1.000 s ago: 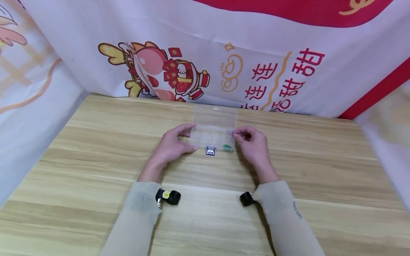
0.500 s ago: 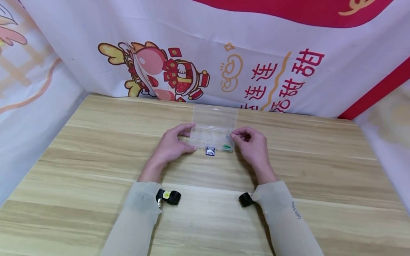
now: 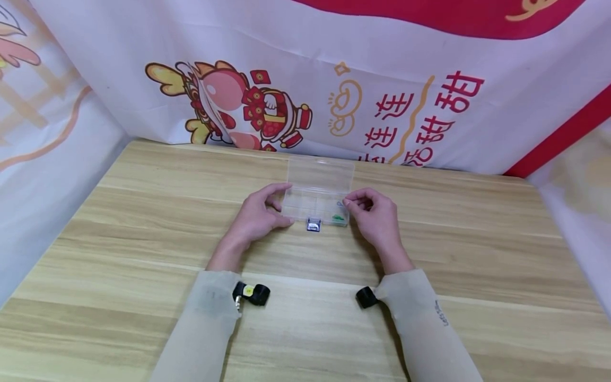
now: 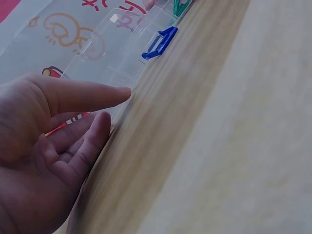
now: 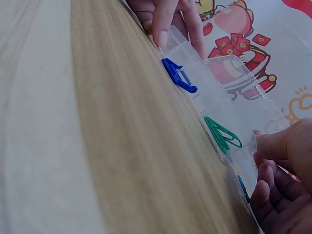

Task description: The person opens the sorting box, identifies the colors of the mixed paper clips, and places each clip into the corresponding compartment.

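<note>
A clear plastic compartment box (image 3: 300,200) lies on the table with its lid (image 3: 321,174) raised at the back. My left hand (image 3: 255,213) holds the box's left end, thumb at the front edge and index finger at the back corner. At the right end, my right hand (image 3: 377,212) pinches a small blue paper clip (image 3: 339,203) between thumb and index finger, over a rear compartment. Several green paper clips (image 5: 222,134) lie in the front right compartment. A blue latch (image 3: 313,225) hangs off the middle of the front edge.
The wood-grain table (image 3: 305,339) runs back to a white printed cloth (image 3: 305,79) right behind the box lid. More printed cloth hangs at the left side. Black wrist cameras (image 3: 260,294) sit at both sleeves.
My right hand has shifted slightly left and inward, bringing the blue paper clip a little lower over the box. My left hand and the box have stayed in place.
</note>
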Tool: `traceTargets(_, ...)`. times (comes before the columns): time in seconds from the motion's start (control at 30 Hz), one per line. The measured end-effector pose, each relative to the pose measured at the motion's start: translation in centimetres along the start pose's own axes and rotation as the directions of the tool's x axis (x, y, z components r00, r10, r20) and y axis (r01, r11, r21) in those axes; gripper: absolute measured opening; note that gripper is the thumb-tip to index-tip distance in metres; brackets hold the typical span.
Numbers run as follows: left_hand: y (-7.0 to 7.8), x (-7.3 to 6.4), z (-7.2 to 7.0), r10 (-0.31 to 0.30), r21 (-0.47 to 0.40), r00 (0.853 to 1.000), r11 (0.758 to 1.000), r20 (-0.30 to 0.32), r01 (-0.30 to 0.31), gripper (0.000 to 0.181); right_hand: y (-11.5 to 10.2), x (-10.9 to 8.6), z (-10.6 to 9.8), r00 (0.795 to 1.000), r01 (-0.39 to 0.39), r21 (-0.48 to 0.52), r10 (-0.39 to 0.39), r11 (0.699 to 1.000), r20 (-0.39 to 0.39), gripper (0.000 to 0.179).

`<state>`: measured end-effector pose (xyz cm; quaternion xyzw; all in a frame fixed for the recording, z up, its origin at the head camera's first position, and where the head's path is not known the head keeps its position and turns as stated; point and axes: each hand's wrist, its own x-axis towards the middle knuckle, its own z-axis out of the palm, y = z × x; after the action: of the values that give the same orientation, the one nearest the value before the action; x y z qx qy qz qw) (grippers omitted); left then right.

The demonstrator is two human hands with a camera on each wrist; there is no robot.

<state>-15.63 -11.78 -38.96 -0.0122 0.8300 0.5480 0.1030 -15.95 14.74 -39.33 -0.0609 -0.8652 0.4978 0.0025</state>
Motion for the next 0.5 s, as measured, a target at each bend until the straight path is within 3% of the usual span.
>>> traceTargets(0.5, 0.06, 0.01, 0.31, 0.020, 0.007, 1.000, 1.000, -0.008, -0.020, 0.084, -0.11, -0.05, -0.03, 1.000, 0.017, -0.013, -0.017, 1.000, 0.008, 0.014)
